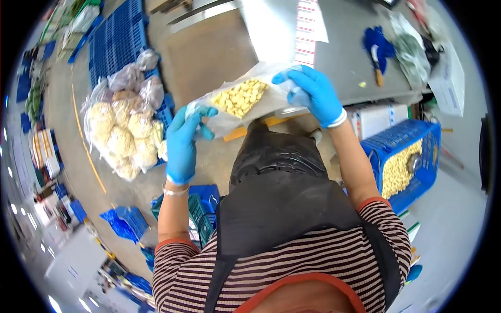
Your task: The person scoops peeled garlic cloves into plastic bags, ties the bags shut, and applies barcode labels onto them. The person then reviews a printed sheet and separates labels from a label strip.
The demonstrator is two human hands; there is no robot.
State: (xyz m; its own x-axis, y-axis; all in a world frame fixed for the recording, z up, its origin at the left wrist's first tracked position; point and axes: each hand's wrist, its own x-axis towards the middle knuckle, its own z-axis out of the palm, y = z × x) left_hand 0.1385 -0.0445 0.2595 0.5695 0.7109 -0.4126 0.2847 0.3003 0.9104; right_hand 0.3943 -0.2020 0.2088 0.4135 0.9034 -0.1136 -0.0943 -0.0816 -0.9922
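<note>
A clear plastic bag [276, 95] is stretched sideways between my two blue-gloved hands. Pale yellow pieces that look like peeled garlic cloves [241, 98] lie in the middle of it. My left hand [183, 141] grips the bag's left end with the fingers curled round the plastic. At the other end, my right hand [317, 94] pinches the bag between thumb and fingers. The bag hangs in front of me, above my dark apron and near the edge of the metal table [344, 62].
To the right stands a blue crate [430, 172] of loose pale cloves with a round metal scoop [414, 163]. Filled clear bags [122, 141] are heaped on a blue pallet [117, 39] at left. A label strip [306, 31], blue glove [383, 47] and wooden-handled tool [378, 73] lie on the table.
</note>
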